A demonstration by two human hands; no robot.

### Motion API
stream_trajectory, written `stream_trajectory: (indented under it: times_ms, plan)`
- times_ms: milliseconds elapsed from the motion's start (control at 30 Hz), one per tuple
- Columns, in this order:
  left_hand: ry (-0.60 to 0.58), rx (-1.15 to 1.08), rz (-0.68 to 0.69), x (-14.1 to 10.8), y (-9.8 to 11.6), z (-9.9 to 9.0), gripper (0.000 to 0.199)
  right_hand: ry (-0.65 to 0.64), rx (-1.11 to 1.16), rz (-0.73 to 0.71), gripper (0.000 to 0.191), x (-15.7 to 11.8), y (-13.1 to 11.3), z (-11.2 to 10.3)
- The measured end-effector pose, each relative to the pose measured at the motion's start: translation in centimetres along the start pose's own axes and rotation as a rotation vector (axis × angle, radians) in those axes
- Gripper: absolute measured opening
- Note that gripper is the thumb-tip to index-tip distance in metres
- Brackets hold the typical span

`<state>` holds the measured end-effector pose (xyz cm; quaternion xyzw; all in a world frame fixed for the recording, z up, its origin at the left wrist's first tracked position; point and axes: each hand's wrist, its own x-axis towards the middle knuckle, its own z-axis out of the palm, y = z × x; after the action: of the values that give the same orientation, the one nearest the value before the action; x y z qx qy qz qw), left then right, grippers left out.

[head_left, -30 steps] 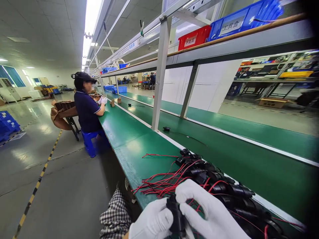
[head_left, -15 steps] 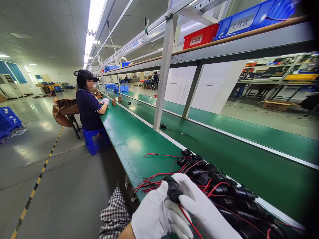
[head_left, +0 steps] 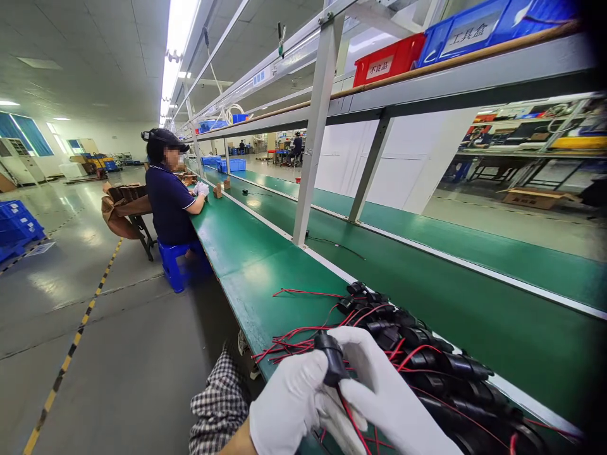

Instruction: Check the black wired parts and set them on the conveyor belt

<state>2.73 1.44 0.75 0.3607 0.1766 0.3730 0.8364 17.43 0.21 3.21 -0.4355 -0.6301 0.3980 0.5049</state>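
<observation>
Between both gloved hands is a black cylindrical part with red and dark wires trailing down from its lower end. My left hand, in a white glove, pinches it from the left with the thumb on its side. From the right, my right hand, also gloved in white, curls its fingers round the top and sets its thumb near the bottom. Just beyond and to the right lies a pile of similar black parts with red wires, on the green bench. Some fingers are hidden behind the part.
A co-worker in a dark shirt sits farther along the bench on a blue stool. White metal posts rise from the bench. Overhead, a shelf holds a red bin and a blue bin.
The black part has turned a little more upright, so its narrower top end shows above my fingers. My left thumb has shifted slightly along it. The pile lies as before.
</observation>
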Motion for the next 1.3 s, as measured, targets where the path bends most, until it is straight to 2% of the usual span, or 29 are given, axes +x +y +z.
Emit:
stream_trajectory:
  times_ms: [33, 100, 200, 267, 333, 500, 700, 800, 900, 1000, 1100, 1200, 1300]
  plan:
    - [0.002, 0.105, 0.058, -0.4, 0.6, 0.2, 0.065, 0.014, -0.126, -0.079, 0.034, -0.1, -0.1, -0.3]
    - [-0.002, 0.324, 0.15, -1.1, 1.9, 0.4, 0.057, 0.009, -0.323, -0.226, 0.058, -0.5, -0.5, -1.0]
    - [0.053, 0.741, 0.279, -1.7, 3.4, 0.2, 0.051, -0.035, -0.396, -0.323, 0.086, -1.0, -0.8, -1.8]
    - [0.084, 0.994, 0.369, -1.7, 3.8, -0.2, 0.043, -0.031, -0.428, -0.325, 0.087, -1.2, -0.9, -2.1]
    - [0.052, 1.115, 0.411, -1.6, 3.9, -0.6, 0.039, -0.053, -0.476, -0.339, 0.082, -1.3, -1.0, -2.2]
    - [-0.045, 1.158, 0.452, -1.6, 3.7, -1.1, 0.04, -0.107, -0.497, -0.4, 0.076, -1.0, -1.8, -2.0]
    - [-0.043, 1.175, 0.463, -1.9, 3.7, -1.2, 0.038, -0.116, -0.478, -0.39, 0.07, -0.9, -2.2, -1.8]
    - [0.053, 1.151, 0.429, -2.0, 3.6, -0.5, 0.038, -0.113, -0.383, -0.315, 0.048, -0.8, -2.1, -2.0]
    - [0.216, 1.12, 0.361, -2.2, 2.9, 0.6, 0.045, -0.125, -0.106, -0.139, 0.03, -0.5, -1.2, -2.2]
    - [0.366, 1.123, 0.3, -2.3, 2.0, 1.3, 0.049, -0.15, 0.113, -0.025, 0.049, 0.2, 0.3, -2.1]
    - [0.456, 1.205, 0.276, -2.3, 1.5, 1.3, 0.045, -0.093, 0.098, 0.044, 0.065, 0.8, 1.1, -1.7]
    - [0.407, 1.232, 0.269, -2.4, 1.8, 1.1, 0.052, -0.076, 0.095, 0.111, 0.066, 1.0, 0.8, -1.3]
    - [0.273, 0.956, 0.23, -2.2, 2.1, 1.0, 0.067, -0.139, 0.204, 0.117, 0.059, 0.8, 0.0, -1.0]
